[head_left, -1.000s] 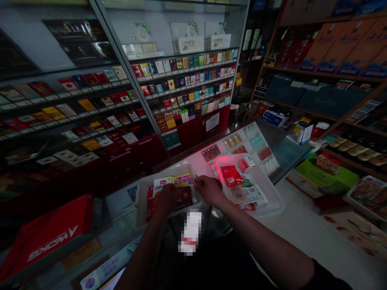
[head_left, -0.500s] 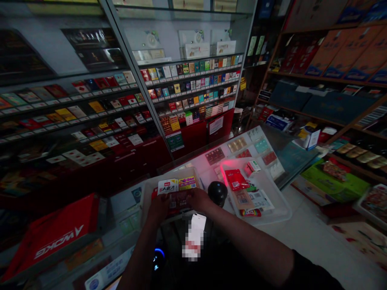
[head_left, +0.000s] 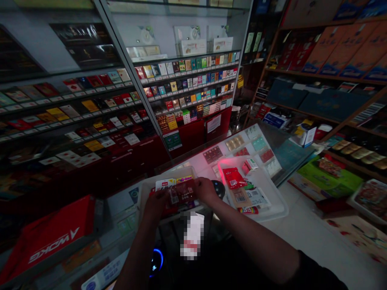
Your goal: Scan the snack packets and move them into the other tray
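A dark red-brown snack packet [head_left: 184, 192] is held crosswise over a whitish plastic bin [head_left: 145, 193]. My right hand [head_left: 206, 190] pinches the packet's right end. My left hand [head_left: 156, 201] is closed at its left edge, with the fingertips partly in shadow. Behind the packet in the same bin, a white packet [head_left: 165, 184] with dark writing and a yellow-and-purple packet [head_left: 184, 179] show. To the right of my right hand stands a round black device [head_left: 218, 189], partly covered by that hand.
A second plastic bin [head_left: 279, 201] at the right holds a red packet [head_left: 234, 178] and other goods. A phone [head_left: 193, 235], its screen blurred out, is below my hands. At left lies a red box [head_left: 57, 237]. Cigarette shelves [head_left: 187, 86] stand behind the glass counter.
The dark red packet has moved slightly up and to the right with my right hand. My left hand has shifted slightly left. The whole view has shifted a little.
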The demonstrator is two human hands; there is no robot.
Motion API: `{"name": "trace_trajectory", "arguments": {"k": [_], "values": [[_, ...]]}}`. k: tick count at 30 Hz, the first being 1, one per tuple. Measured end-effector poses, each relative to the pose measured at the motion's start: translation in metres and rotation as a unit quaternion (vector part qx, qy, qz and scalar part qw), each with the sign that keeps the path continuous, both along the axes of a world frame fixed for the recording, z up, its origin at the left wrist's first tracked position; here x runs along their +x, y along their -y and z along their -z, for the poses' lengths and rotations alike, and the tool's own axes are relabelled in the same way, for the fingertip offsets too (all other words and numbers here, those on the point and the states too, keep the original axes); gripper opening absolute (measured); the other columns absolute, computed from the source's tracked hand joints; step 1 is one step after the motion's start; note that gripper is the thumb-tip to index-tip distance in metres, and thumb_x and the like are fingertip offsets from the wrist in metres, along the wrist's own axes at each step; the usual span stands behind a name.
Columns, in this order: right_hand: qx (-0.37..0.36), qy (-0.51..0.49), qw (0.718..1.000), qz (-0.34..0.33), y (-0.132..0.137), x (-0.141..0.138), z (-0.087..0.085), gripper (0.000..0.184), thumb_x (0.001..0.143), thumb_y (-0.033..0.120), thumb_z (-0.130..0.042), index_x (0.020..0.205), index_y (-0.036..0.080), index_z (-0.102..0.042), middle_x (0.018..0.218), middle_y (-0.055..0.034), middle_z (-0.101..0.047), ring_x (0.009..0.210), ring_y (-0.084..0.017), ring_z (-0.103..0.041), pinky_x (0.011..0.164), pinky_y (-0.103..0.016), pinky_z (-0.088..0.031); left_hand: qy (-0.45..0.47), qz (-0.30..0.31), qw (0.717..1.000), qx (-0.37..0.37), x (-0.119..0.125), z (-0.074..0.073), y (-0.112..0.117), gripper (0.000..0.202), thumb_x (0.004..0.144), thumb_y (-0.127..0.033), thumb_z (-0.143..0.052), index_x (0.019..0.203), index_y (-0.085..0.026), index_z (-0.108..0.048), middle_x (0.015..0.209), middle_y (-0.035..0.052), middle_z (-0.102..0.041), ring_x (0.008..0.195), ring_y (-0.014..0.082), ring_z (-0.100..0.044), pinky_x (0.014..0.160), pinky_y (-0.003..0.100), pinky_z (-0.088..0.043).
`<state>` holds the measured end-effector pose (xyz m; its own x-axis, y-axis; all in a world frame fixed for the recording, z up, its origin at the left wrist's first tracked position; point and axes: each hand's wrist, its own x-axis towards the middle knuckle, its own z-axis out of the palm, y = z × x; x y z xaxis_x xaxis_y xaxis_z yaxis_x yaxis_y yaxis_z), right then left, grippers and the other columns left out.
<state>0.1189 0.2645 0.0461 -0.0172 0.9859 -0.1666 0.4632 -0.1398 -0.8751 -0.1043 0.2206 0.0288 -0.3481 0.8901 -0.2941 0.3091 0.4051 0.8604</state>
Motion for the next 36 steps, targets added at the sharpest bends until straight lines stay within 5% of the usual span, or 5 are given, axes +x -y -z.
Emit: {"name": "trace_trajectory", "arguments": {"k": [9,13,25,36], "values": [[0.060,-0.024,0.997,0.047,-0.015,0.039,-0.030,0.015,0.077,0.020,-0.059,0.082,0.020,-0.073,0.078,-0.0007,-0.073,0.072,-0.015,-0.064,0.064,-0.023,-0.044,0.063,0.008,0.994,0.093,0.032,-0.042,-0.028,0.033,0.072,-0.041,-0.066,0.093,-0.015,-0.070,0.079,0.0028,-0.072,0.064,0.0143,-0.060,0.059,0.023,-0.045],[0.078,-0.029,0.994,0.070,-0.025,0.069,-0.038,0.016,0.079,0.027,-0.058,0.082,0.019,-0.072,0.075,-0.0004,-0.071,0.067,-0.014,-0.062,0.061,-0.023,-0.043,0.126,0.037,0.986,0.106,0.057,-0.049,-0.051,0.038,0.068,-0.042,-0.070,0.095,-0.015,-0.067,0.080,0.0034,-0.073,0.065,0.0161,-0.063,0.061,0.026,-0.048],[0.106,-0.047,0.982,0.152,-0.033,0.143,-0.026,0.024,0.076,0.033,-0.056,0.085,0.017,-0.072,0.073,-0.0016,-0.071,0.065,-0.016,-0.062,0.064,-0.026,-0.047,0.178,0.129,0.965,0.143,0.136,-0.028,-0.102,0.030,0.065,-0.036,-0.072,0.086,-0.016,-0.066,0.078,0.0044,-0.073,0.069,0.0169,-0.066,0.071,0.029,-0.051],[0.097,-0.022,0.978,0.185,-0.027,0.170,-0.002,0.024,0.075,0.036,-0.055,0.078,0.018,-0.070,0.071,-0.0017,-0.070,0.065,-0.016,-0.062,0.061,-0.026,-0.044,0.165,0.164,0.964,0.128,0.164,-0.013,-0.110,0.016,0.069,-0.027,-0.065,0.081,-0.016,-0.066,0.069,0.0026,-0.070,0.063,0.0154,-0.062,0.064,0.027,-0.047]]}}
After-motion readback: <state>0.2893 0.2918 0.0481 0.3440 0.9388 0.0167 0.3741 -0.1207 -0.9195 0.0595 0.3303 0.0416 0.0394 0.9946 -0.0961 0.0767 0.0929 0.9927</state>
